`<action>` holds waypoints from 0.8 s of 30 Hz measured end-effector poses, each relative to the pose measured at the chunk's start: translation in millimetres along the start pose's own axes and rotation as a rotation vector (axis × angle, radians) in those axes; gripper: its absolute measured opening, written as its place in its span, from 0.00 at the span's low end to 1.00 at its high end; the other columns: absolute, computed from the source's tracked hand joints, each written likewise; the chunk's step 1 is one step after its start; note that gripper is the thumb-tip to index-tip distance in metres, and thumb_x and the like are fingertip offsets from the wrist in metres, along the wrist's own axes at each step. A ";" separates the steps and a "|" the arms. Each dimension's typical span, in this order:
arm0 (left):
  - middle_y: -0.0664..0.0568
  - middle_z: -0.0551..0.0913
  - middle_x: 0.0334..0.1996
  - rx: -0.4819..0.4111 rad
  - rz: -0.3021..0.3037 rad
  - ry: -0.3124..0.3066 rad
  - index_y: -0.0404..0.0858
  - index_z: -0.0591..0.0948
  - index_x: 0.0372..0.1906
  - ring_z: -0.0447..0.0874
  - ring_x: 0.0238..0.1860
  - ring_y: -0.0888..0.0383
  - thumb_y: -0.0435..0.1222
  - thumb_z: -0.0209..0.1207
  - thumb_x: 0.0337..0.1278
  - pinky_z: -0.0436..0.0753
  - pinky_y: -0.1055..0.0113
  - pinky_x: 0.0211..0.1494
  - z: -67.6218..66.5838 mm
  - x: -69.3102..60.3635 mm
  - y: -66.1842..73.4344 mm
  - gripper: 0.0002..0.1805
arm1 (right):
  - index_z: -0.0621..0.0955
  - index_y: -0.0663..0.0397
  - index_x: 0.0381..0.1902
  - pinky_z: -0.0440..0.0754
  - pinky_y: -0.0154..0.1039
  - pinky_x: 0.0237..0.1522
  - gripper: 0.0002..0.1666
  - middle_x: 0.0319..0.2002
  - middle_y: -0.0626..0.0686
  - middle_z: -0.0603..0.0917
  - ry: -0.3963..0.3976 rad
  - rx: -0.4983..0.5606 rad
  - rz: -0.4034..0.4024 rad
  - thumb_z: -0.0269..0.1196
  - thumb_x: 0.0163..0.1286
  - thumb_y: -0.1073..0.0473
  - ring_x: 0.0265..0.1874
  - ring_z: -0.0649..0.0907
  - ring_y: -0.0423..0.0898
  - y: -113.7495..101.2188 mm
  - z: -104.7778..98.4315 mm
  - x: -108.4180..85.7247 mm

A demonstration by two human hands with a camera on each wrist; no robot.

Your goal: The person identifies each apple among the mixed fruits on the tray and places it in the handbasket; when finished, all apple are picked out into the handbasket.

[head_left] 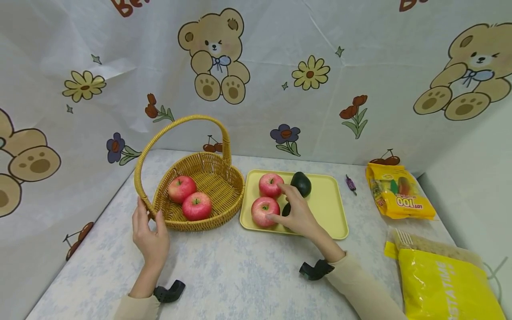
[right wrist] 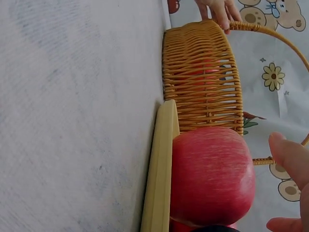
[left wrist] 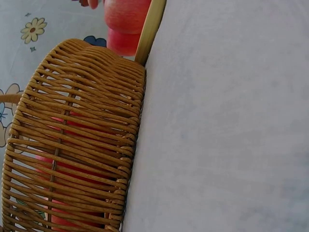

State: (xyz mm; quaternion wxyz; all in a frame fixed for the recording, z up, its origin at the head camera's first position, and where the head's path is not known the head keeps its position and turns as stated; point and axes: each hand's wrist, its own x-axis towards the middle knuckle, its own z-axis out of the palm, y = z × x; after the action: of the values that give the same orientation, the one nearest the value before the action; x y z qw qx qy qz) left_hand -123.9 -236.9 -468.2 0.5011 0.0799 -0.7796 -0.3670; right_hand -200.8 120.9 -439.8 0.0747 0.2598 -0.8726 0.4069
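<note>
A wicker basket (head_left: 224, 213) with an arched handle stands at left, holding two red apples, one (head_left: 182, 189) behind the other (head_left: 197, 206). My left hand (head_left: 151, 242) grips its left side at the foot of the handle. On a yellow tray (head_left: 328, 209) sit a rear apple (head_left: 270, 185) and a front apple (head_left: 264, 212). My right hand (head_left: 300, 213) hovers over the front apple, thumb and fingers spread; the right wrist view shows a gap to that apple (right wrist: 212, 176). A dark green avocado (head_left: 301, 184) lies behind the hand, and another dark piece is mostly hidden beneath it.
Right of the tray lies a small purple wrapped item (head_left: 350, 185). Farther right are a yellow packet (head_left: 400, 191) and a larger yellow bag (head_left: 448, 280). A patterned cloth (head_left: 264, 120) hangs behind the table. The tray's left edge nearly meets the basket.
</note>
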 end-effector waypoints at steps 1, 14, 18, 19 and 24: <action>0.34 0.75 0.60 0.001 -0.001 0.000 0.36 0.66 0.72 0.75 0.59 0.50 0.21 0.58 0.58 0.69 0.86 0.57 0.0 -0.1 0.1 0.35 | 0.67 0.63 0.69 0.79 0.55 0.54 0.55 0.61 0.62 0.72 -0.003 -0.006 0.008 0.79 0.47 0.51 0.53 0.76 0.61 0.0 0.5 -0.1; 0.35 0.75 0.61 -0.002 -0.007 -0.001 0.36 0.66 0.72 0.75 0.60 0.52 0.21 0.58 0.58 0.69 0.87 0.57 -1.3 -0.4 1.0 0.35 | 0.71 0.58 0.66 0.80 0.51 0.50 0.51 0.54 0.59 0.75 -0.037 -0.122 0.047 0.79 0.46 0.49 0.52 0.79 0.57 -2.8 7.4 -3.4; 0.35 0.76 0.61 -0.002 -0.008 -0.003 0.37 0.66 0.72 0.75 0.59 0.53 0.21 0.59 0.58 0.69 0.86 0.57 -1.4 -0.1 1.4 0.35 | 0.72 0.56 0.65 0.80 0.50 0.46 0.51 0.54 0.58 0.77 -0.028 -0.164 0.028 0.79 0.45 0.46 0.49 0.80 0.57 -2.5 9.2 -3.9; 0.35 0.76 0.61 -0.003 -0.008 -0.002 0.37 0.66 0.72 0.75 0.59 0.53 0.21 0.59 0.58 0.69 0.86 0.57 -1.3 0.0 1.4 0.35 | 0.72 0.55 0.65 0.79 0.49 0.45 0.51 0.54 0.57 0.77 -0.027 -0.176 0.025 0.79 0.45 0.45 0.48 0.80 0.57 -2.5 9.6 -4.1; 0.35 0.75 0.61 -0.007 -0.003 -0.004 0.37 0.66 0.72 0.74 0.59 0.58 0.21 0.59 0.57 0.70 0.85 0.58 -0.4 0.1 0.6 0.36 | 0.73 0.53 0.66 0.79 0.49 0.45 0.52 0.54 0.55 0.78 -0.031 -0.226 0.017 0.78 0.46 0.40 0.47 0.80 0.53 -2.4 11.5 -5.0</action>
State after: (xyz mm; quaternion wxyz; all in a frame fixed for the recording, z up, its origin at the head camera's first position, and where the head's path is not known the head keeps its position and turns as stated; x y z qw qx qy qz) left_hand -123.5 -236.7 -467.7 0.4995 0.0786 -0.7791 -0.3706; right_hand -194.4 112.9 -447.5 0.0865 0.2488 -0.9161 0.3023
